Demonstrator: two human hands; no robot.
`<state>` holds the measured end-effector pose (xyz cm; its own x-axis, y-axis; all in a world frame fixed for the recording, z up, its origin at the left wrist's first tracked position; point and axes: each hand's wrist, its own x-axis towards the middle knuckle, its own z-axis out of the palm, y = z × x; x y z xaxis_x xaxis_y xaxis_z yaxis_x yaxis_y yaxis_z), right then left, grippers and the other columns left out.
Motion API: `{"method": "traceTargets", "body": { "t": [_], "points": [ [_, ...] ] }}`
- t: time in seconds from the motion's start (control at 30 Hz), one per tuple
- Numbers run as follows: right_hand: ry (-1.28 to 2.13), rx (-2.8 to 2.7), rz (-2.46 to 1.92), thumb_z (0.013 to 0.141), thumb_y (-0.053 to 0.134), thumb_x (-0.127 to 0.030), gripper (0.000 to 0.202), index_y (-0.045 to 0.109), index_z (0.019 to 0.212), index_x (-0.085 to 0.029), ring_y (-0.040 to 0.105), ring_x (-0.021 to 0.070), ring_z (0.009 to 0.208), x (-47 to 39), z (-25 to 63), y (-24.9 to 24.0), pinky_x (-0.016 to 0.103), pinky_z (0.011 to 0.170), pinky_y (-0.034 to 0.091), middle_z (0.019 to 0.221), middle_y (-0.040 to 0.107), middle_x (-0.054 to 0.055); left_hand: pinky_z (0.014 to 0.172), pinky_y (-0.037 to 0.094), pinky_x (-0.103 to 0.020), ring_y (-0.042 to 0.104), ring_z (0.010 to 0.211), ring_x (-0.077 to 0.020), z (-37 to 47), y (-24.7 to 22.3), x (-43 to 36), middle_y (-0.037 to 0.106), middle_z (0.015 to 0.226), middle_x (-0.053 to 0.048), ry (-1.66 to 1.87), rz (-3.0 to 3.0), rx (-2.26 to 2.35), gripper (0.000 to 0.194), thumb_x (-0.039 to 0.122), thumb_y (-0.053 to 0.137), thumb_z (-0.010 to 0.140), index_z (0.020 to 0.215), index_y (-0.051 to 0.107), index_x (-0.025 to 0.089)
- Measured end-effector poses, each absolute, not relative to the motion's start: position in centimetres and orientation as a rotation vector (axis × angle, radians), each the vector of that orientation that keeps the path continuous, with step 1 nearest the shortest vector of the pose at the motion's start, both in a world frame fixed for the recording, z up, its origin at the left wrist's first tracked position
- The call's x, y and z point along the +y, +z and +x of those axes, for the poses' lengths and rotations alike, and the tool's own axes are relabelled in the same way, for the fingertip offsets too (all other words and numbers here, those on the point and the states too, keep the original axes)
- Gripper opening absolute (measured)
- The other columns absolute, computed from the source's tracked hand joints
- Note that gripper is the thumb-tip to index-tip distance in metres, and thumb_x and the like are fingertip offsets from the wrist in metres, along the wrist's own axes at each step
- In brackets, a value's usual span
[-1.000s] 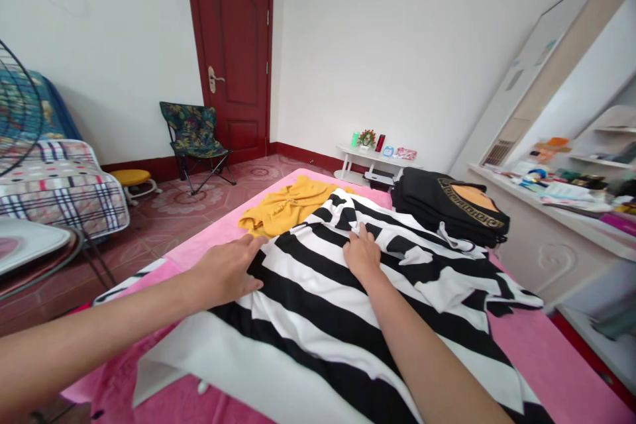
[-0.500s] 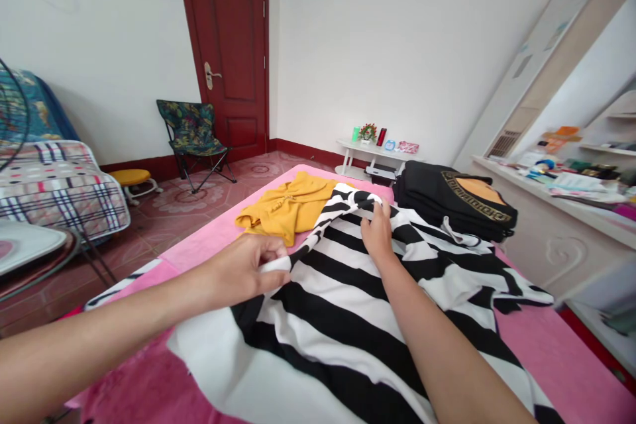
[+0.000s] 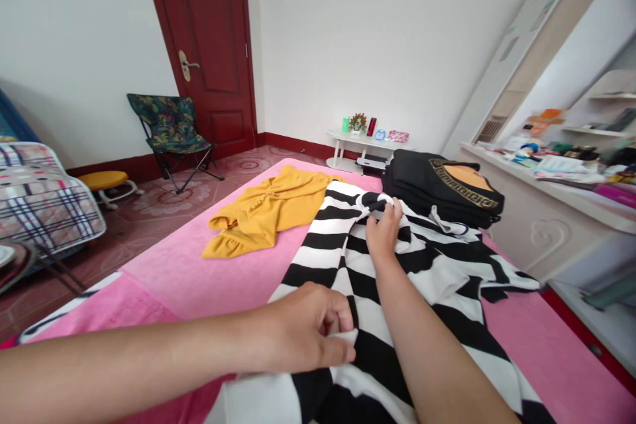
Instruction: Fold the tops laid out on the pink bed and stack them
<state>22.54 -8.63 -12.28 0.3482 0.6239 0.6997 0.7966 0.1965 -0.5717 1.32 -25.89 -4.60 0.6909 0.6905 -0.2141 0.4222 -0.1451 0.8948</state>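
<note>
A black-and-white striped garment [image 3: 370, 344] lies spread over the pink bed cover [image 3: 179, 271], its left side partly turned over toward the middle. My left hand [image 3: 318, 331] pinches the folded edge of the cloth low in the view. Further up, my right hand [image 3: 385, 228] grips the striped cloth near its top end; some of its fingertips are hidden in the fabric. Left of the stripes lies a crumpled yellow garment [image 3: 278, 205]. Behind the striped cloth, at the right, rests a folded pile of black clothing [image 3: 412, 182] with a gold patterned band.
A white side table [image 3: 342, 139] with small items stands against the far wall. To the right is a counter [image 3: 561, 192] crowded with things. A camouflage folding chair [image 3: 171, 126], a yellow stool [image 3: 104, 180] and a plaid cushion [image 3: 44, 192] are at the left.
My left hand has carried the striped garment's left edge rightward, over the middle, uncovering pink bed cover beside it. My right hand keeps its hold near the top. The camera view has shifted slightly.
</note>
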Motion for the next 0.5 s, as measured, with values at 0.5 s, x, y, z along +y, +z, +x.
{"method": "traceTargets", "body": {
  "t": [0.5],
  "points": [
    [-0.048, -1.056, -1.899, 0.088, 0.031, -0.042, 0.048, 0.069, 0.068, -0.021, 0.056, 0.0205, 0.08, -10.4, 25.1, -11.0, 0.03, 0.067, 0.034, 0.103, 0.064, 0.005, 0.098, 0.043, -0.036, 0.056, 0.108, -0.0208, 7.3, -8.2, -8.7, 0.059, 0.116, -0.013, 1.171, 2.121, 1.292, 0.043, 0.001, 0.041, 0.079, 0.118, 0.055, 0.012]
  ]
}}
